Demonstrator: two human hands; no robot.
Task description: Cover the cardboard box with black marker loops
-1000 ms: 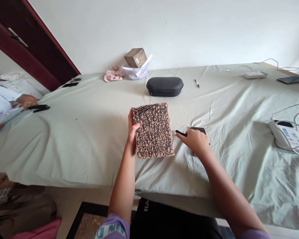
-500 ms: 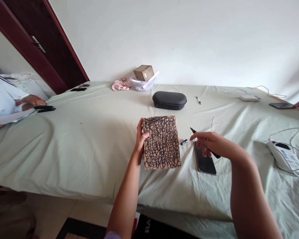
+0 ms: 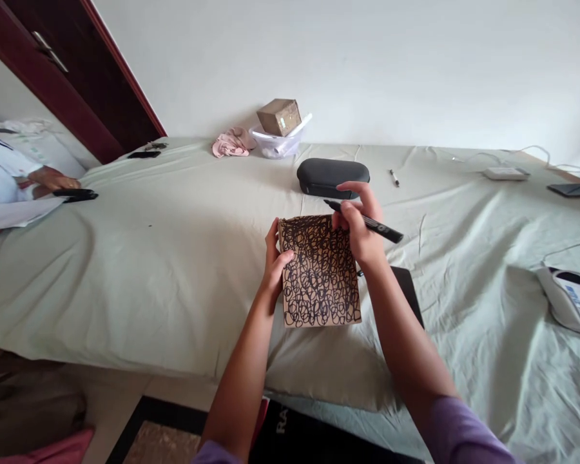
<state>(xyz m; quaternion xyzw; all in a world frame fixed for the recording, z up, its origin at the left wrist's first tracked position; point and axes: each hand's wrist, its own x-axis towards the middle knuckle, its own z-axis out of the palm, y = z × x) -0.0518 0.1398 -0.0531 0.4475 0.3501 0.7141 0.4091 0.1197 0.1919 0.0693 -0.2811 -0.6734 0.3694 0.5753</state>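
A brown cardboard box, its face covered in black looping scribbles, is gripped along its left side by my left hand. My thumb lies on the scribbled face. Across the box's upper right corner, my right hand holds a black marker between thumb and fingers, its tip pointing left above the top edge; the index finger is raised. Just behind this hand sits a black zip case. A dark phone on the cloth is partly hidden by my right forearm, and a small dark object shows beside the box.
At the back stand a plastic tub with a small carton and a pink cloth. A pen lies to their right. White corded devices are on the right. Another person's hand holds a black object at left.
My right hand has moved left and up with the marker, from above the phone to the box's upper right corner. My left hand keeps its hold; the view has shifted slightly.
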